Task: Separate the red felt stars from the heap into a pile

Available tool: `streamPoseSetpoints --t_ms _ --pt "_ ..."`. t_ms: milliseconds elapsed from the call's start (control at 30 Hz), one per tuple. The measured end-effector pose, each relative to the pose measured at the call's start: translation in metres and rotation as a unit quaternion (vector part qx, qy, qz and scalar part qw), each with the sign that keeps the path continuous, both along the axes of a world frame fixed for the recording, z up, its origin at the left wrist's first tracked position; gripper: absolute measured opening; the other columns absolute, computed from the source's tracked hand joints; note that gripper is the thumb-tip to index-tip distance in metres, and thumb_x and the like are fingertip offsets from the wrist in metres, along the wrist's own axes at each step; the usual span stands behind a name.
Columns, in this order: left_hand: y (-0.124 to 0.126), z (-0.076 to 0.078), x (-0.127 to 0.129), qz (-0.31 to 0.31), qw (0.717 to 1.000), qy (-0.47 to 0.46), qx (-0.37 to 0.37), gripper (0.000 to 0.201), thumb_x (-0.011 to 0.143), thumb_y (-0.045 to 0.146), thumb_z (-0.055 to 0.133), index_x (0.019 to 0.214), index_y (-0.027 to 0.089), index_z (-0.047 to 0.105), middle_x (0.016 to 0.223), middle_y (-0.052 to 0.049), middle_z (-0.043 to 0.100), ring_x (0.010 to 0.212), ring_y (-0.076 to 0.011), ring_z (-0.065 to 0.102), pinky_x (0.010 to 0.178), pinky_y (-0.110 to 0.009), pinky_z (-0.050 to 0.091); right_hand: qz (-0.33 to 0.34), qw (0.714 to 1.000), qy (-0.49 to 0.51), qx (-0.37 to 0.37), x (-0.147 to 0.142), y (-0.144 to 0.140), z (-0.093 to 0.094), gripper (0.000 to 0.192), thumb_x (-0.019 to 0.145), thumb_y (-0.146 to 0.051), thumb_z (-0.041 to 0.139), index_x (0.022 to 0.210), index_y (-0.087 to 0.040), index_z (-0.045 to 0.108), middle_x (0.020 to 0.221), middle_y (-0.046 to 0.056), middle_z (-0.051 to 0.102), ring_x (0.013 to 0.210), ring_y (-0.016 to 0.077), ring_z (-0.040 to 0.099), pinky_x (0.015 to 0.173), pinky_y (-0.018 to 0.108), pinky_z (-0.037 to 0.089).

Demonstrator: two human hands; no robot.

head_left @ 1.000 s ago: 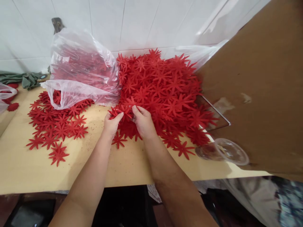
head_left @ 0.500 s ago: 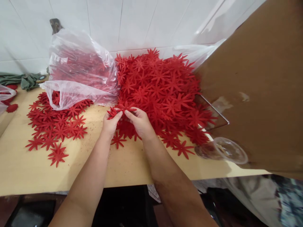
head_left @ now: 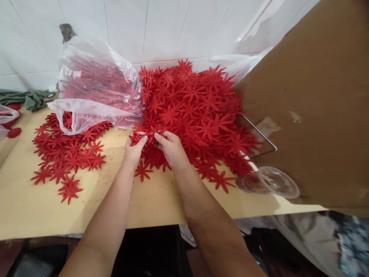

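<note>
Both hands meet at the near left edge of a big heap of red flower-shaped cutouts (head_left: 198, 104). My left hand (head_left: 135, 148) is closed, pinching red flower cutouts (head_left: 135, 137) between thumb and fingers. Beside it, my right hand (head_left: 170, 147) pinches a red petalled piece too, its thumb close to the left thumb; the fingers partly hide this piece. Just below the hands, a single flower cutout (head_left: 143, 171) lies on the table (head_left: 155, 207). A smaller, flatter pile of the same cutouts (head_left: 72, 154) spreads out to the left.
Behind the left pile stands a clear plastic bag (head_left: 98, 77) full of red pieces. A large cardboard box (head_left: 311, 115) rises on the right, with a thin metal frame (head_left: 261, 132) against it. A clear plastic cup (head_left: 268, 182) lies on its side near the table's front edge.
The red flower held between the hands lay flat and spread; now it looks bunched or turned between the fingertips. Both hands stay in nearly the same place.
</note>
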State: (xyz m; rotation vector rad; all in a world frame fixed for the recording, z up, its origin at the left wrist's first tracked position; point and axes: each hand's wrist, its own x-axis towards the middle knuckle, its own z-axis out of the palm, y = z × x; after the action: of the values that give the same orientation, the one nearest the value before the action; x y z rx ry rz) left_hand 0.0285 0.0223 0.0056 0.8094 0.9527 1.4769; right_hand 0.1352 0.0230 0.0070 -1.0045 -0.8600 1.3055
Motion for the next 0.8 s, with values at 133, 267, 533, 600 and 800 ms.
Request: streamPoseSetpoints --t_ms 133,267,533,600,800 --pt "-0.0014 0.0008 0.0002 -0.013 1.000 -0.001 0.004 0.020 0.055 0.023 0.070 0.071 0.016 0.060 0.066 0.003 0.061 0.063 -0.0086 0.056 0.074 -0.027 0.044 0.001 0.998 -0.053 0.035 0.0014 -0.0007 -0.0007 0.026 0.060 -0.041 0.067 0.063 -0.018 0.055 0.054 -0.005 0.053 0.049 0.0060 0.045 0.052 0.021 0.038" --pt "-0.0014 0.0021 0.0000 -0.008 1.000 0.006 -0.002 0.020 0.055 0.023 0.070 0.071 0.016 0.061 0.066 0.003 0.061 0.063 -0.0083 0.056 0.072 -0.026 0.044 -0.047 0.992 -0.110 0.048 0.0020 -0.0009 -0.0001 0.035 0.066 -0.050 0.060 0.055 -0.018 0.050 0.046 -0.006 0.045 0.043 0.0057 0.037 0.044 0.021 0.031" --pt "-0.0019 0.0020 0.0021 -0.045 0.999 0.003 0.004 0.024 0.053 0.029 0.073 0.073 0.017 0.064 0.070 0.002 0.064 0.069 -0.0097 0.058 0.079 -0.027 0.044 -0.072 0.986 -0.142 0.051 0.0013 0.0017 -0.0021 0.038 0.066 -0.055 0.056 0.055 -0.019 0.052 0.047 -0.004 0.050 0.045 0.0079 0.043 0.049 0.023 0.037" --pt "-0.0029 0.0030 0.0026 -0.056 0.998 -0.016 0.000 0.026 0.052 0.030 0.073 0.073 0.016 0.065 0.074 0.000 0.066 0.072 -0.0107 0.059 0.081 -0.029 0.044 -0.008 0.986 -0.141 0.086 -0.0012 -0.0002 -0.0002 0.035 0.066 -0.054 0.057 0.064 -0.019 0.060 0.058 -0.002 0.059 0.055 0.0103 0.051 0.060 0.025 0.044" --pt "-0.0025 0.0065 -0.0012 0.006 0.997 -0.064 -0.038 0.024 0.046 0.021 0.075 0.064 0.015 0.060 0.063 0.004 0.062 0.064 -0.0080 0.058 0.080 -0.028 0.044 0.112 0.975 -0.138 0.136 -0.0046 -0.0052 0.0048 0.034 0.068 -0.050 0.058 0.084 -0.021 0.064 0.085 0.001 0.066 0.083 0.0138 0.058 0.086 0.031 0.042"
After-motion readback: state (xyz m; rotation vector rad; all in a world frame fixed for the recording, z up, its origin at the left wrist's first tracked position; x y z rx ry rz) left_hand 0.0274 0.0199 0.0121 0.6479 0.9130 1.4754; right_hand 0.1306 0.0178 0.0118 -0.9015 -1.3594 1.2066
